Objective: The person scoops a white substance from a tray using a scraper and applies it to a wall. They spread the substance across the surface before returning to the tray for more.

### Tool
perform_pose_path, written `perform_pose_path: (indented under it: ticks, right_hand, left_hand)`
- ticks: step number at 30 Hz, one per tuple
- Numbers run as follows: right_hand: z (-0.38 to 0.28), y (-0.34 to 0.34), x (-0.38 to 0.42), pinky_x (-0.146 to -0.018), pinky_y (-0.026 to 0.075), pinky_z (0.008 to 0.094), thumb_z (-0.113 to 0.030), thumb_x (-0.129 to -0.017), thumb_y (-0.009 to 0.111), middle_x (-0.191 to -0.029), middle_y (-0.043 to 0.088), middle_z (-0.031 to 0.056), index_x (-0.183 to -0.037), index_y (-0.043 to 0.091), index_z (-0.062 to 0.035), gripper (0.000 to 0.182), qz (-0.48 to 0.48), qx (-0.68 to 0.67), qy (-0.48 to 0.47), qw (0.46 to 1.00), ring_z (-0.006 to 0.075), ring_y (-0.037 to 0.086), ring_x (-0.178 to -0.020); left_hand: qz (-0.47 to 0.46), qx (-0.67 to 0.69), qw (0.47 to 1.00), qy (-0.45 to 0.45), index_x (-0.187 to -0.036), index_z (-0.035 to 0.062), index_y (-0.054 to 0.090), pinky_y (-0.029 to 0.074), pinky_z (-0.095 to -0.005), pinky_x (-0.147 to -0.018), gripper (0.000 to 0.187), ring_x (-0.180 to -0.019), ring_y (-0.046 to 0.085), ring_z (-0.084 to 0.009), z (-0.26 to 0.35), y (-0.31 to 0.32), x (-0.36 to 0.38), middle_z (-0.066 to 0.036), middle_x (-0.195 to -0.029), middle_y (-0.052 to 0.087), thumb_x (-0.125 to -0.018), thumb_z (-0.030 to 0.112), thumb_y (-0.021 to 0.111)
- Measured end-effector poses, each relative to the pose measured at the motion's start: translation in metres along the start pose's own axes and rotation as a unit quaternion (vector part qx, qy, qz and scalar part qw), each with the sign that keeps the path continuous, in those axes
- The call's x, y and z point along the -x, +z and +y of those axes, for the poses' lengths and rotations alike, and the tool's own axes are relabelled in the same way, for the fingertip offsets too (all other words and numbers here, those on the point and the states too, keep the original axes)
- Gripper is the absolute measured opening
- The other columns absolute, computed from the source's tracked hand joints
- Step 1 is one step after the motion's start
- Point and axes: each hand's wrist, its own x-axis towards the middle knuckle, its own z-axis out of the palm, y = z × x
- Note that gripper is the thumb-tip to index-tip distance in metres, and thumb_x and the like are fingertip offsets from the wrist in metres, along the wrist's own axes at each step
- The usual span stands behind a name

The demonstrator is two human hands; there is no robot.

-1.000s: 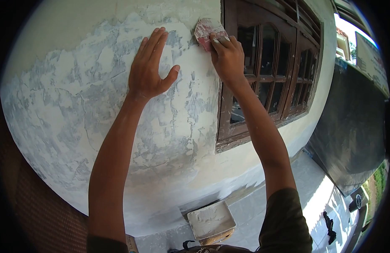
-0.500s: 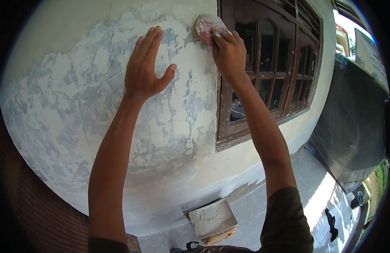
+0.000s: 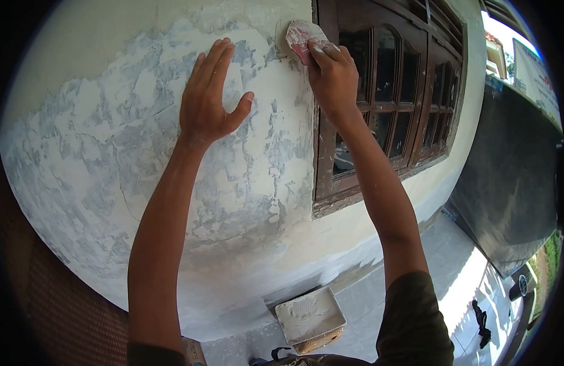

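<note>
My left hand lies flat against the wall, fingers stretched upward and thumb out to the side. The wall under it carries patchy white and grey filler. My right hand grips a putty scraper, a reddish flat piece smeared with white paste. Its edge is at the wall beside the upper left of the brown window frame. Part of the scraper is hidden behind my fingers.
On the tiled floor below stands a white tray with white paste in it. A dark sheet hangs on the right. A black cloth-like thing and a small dark bucket are at lower right.
My right hand and the scraper have shifted very slightly to the right. My left hand stays in nearly the same place on the wall.
</note>
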Motion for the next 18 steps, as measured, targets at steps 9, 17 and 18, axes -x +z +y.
perform_pose_path:
  ticks: [9,17,18]
  right_hand:
    - [-0.041,-0.035,0.078,-0.078,0.046,0.0403,-0.003,-0.075,0.073,-0.083,0.065,0.0077,-0.113,0.074,-0.0030,0.039,-0.098,-0.026,0.003,0.995,0.0272,0.059,-0.086]
    - [0.020,0.010,-0.037,-0.072,0.051,0.0394,-0.005,-0.079,0.074,-0.084,0.067,0.0114,-0.113,0.075,-0.0036,0.034,0.057,-0.018,0.009,0.998,0.0296,0.062,-0.079]
    - [0.022,0.015,-0.042,-0.073,0.052,0.0399,-0.005,-0.079,0.074,-0.085,0.068,0.0116,-0.113,0.075,-0.0038,0.034,0.050,-0.021,0.002,0.999,0.0301,0.062,-0.080]
  left_hand:
    - [-0.001,-0.012,1.000,0.001,-0.143,-0.0030,0.049,0.034,-0.0517,-0.117,0.072,-0.141,0.046,-0.0339,0.002,-0.002,-0.001,-0.020,-0.149,0.050,-0.085,0.037,0.065]
    - [-0.005,-0.018,1.000,-0.003,-0.142,-0.0029,0.049,0.035,-0.0523,-0.116,0.072,-0.140,0.047,-0.0338,0.001,-0.001,-0.001,-0.019,-0.149,0.050,-0.084,0.036,0.066]
    - [-0.004,-0.014,1.000,-0.005,-0.142,-0.0029,0.049,0.035,-0.0524,-0.116,0.072,-0.140,0.047,-0.0338,0.002,-0.001,-0.002,-0.019,-0.149,0.050,-0.084,0.036,0.066]
